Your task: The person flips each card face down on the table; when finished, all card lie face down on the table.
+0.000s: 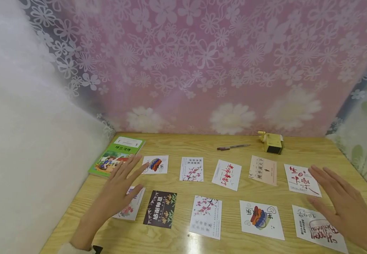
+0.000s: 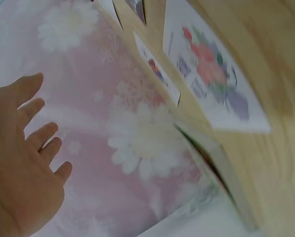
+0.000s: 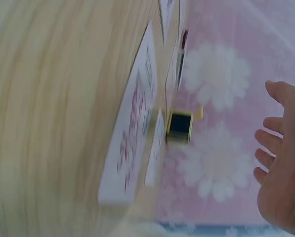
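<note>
Several printed cards lie flat in two rows on the wooden table (image 1: 231, 197). My left hand (image 1: 117, 190) is held over the left end, fingers spread and nothing in it. It partly hides a card with a red flower print (image 1: 132, 208); beside that lies a dark card (image 1: 160, 209). On the opposite side my right hand (image 1: 345, 208), fingers extended, overlaps a "Happy Birthday" card (image 1: 310, 225) and the edge of a card with red lettering (image 1: 299, 181). Both wrist views show the palms raised off the table. Between the hands lies a plum blossom card (image 1: 206, 215).
A green book (image 1: 107, 160) lies at the back left by the white side wall. Toward the back rest a pen (image 1: 233, 147) and a small yellow object with a dark square face (image 1: 271, 144). A pink floral curtain (image 1: 183, 70) hangs along the far table edge.
</note>
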{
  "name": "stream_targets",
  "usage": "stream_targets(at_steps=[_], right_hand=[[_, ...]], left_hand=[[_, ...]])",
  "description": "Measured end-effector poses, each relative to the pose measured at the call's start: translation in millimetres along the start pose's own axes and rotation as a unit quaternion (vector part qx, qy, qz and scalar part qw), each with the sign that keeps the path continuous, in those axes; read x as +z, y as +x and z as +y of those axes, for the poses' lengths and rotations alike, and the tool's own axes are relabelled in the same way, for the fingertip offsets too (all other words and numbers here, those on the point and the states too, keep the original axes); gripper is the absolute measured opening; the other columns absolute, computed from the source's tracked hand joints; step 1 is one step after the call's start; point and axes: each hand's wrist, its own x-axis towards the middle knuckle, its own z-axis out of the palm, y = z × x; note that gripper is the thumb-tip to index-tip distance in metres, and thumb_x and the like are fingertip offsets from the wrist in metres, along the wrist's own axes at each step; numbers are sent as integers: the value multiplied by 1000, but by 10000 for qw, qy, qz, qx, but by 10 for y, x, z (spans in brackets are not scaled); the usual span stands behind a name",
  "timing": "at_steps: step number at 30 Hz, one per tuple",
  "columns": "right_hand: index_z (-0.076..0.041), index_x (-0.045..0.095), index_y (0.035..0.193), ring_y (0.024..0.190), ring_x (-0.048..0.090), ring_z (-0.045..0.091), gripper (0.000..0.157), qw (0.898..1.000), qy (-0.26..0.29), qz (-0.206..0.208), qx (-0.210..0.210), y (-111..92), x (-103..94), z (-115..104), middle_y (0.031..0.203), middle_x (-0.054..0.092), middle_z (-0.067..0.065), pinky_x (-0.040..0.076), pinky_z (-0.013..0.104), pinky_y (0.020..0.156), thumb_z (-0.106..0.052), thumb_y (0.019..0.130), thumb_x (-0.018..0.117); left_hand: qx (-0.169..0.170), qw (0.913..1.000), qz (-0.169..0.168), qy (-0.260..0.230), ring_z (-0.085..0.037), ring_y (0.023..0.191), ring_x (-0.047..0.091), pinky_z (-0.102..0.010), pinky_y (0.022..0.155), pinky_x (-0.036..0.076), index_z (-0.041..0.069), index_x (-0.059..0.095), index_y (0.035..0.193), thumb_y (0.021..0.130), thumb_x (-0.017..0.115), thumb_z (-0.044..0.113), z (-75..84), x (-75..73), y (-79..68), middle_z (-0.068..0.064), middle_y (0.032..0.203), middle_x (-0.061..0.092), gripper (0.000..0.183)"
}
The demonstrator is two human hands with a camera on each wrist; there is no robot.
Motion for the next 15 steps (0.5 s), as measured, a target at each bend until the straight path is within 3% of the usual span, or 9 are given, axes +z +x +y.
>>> stream_targets(at_steps=[3, 5, 8, 11, 13, 15], right_hand=[[-24, 23, 167, 160, 5, 16, 79, 9903, 1135, -500, 634, 41, 83, -146, 171, 23, 14, -1, 78, 119, -15, 102, 67], [-31, 20, 167, 160, 3, 19, 75, 9744, 1784, -846, 1072, 89, 116, -253, 171, 19, 15, 4, 87, 110, -17, 106, 60], [-37, 18, 166, 157, 4, 6, 65, 9455, 2584, -1267, 1522, 156, 146, -376, 173, 16, 5, 18, 88, 101, -22, 112, 49], [-37, 20, 166, 145, 18, -14, 56, 9209, 3121, -1587, 1712, 212, 165, -443, 170, 23, -8, 38, 54, 114, -25, 115, 38], [-34, 22, 166, 137, 26, -20, 51, 8991, 3611, -1729, 1769, 246, 173, -476, 168, 31, -10, 42, 26, 105, -26, 116, 30], [-29, 22, 167, 135, 34, -19, 50, 8743, 4149, -1831, 1733, 280, 185, -513, 165, 37, -10, 40, 10, 91, -27, 117, 23]], left_hand=[[-304, 9950, 81, -949, -35, 156, 25, -62, 125, 20, 22, 37, 163, 105, 64, 28, 35, 59, 31, -8, 171, 26, 64], [-503, 9873, 92, -1502, -39, 153, 29, -70, 119, 28, 21, 38, 162, 104, 65, 24, 70, 90, 62, -10, 169, 30, 64], [-757, 9743, -41, -2121, -43, 152, 30, -75, 115, 30, 20, 38, 162, 104, 64, 21, 149, 112, 106, -12, 168, 33, 63], [-982, 9593, -265, -2633, -40, 154, 28, -75, 115, 31, 28, 36, 163, 106, 61, 25, 247, 108, 142, -7, 168, 32, 62], [-1126, 9479, -436, -2948, -38, 154, 28, -74, 115, 31, 34, 34, 163, 108, 58, 32, 312, 100, 157, -3, 168, 32, 60], [-1299, 9311, -649, -3347, -36, 155, 27, -72, 117, 30, 36, 35, 162, 108, 56, 37, 380, 83, 171, -1, 168, 33, 58]])
